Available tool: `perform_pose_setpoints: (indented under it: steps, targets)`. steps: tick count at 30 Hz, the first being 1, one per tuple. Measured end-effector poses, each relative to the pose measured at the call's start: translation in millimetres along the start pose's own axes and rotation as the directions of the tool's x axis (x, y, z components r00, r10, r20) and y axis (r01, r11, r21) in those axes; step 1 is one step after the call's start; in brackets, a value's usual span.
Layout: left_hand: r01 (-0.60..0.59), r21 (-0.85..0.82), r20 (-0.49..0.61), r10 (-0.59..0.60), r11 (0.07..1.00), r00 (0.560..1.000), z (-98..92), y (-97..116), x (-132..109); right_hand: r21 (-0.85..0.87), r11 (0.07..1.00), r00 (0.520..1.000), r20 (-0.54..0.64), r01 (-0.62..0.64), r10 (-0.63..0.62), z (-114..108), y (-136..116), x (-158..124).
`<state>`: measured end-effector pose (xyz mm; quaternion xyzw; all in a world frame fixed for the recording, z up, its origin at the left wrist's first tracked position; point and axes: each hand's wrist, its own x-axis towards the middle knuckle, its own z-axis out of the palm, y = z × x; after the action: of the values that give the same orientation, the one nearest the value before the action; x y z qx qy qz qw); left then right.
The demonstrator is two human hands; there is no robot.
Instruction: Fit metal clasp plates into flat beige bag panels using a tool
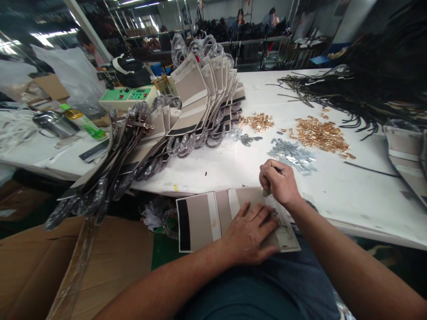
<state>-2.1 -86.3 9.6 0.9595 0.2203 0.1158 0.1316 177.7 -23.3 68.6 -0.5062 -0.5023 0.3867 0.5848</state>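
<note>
A folded beige card with white and black bands [203, 220] lies across my lap at the table's front edge. My left hand [250, 233] lies flat on its right half, fingers spread, pressing it down. My right hand [278, 180] is closed in a fist just above the card's far right corner, gripping something small that I cannot make out. Part of a plastic-wrapped ring shows under my left fingers.
A tall stack of similar cards with plastic-wrapped rings [196, 102] leans across the white table [350, 191]. Piles of gold clips [320, 133] and silver clips [293, 155] lie ahead. Black cords [350, 89] lie far right. A cardboard box [40, 262] stands at lower left.
</note>
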Motion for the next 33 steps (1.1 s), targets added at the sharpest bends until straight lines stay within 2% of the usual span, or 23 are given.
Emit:
perform_pose_setpoints:
  steps: [5,15,19,22,25,28,33]
  targets:
    - [0.021,-0.006,0.067,-0.021,1.0,0.998,-3.7,6.1,-0.6,0.023,1.0,1.0,0.003,-0.008,0.008,-0.3,0.2,1.7]
    - [0.033,0.065,0.13,-0.041,0.997,0.991,8.4,9.2,-0.3,0.011,1.0,1.0,0.014,-0.014,0.014,1.4,-1.5,2.3]
    - [0.027,0.073,0.158,-0.038,0.997,0.987,-4.2,7.3,-0.5,0.188,0.981,0.997,-0.036,-0.054,0.061,-4.1,-1.2,-2.4]
    - [-0.008,0.093,0.188,-0.009,0.996,0.982,-19.1,0.1,1.0,0.351,0.935,0.99,-0.11,-0.043,0.086,-17.3,-1.7,-14.2]
    - [-0.049,0.106,0.217,0.025,0.993,0.976,-31.3,-7.2,5.9,0.442,0.896,0.973,-0.18,-0.049,0.142,-33.1,-1.2,-29.9]
    - [-0.061,0.104,0.238,0.035,0.993,0.971,-36.7,-9.9,11.7,0.497,0.866,0.954,-0.225,-0.064,0.199,-41.9,-0.6,-42.6]
    - [-0.054,0.096,0.247,0.029,0.994,0.969,-35.5,-8.5,14.1,0.49,0.872,0.949,-0.268,-0.014,0.166,-37.7,-1.6,-47.1]
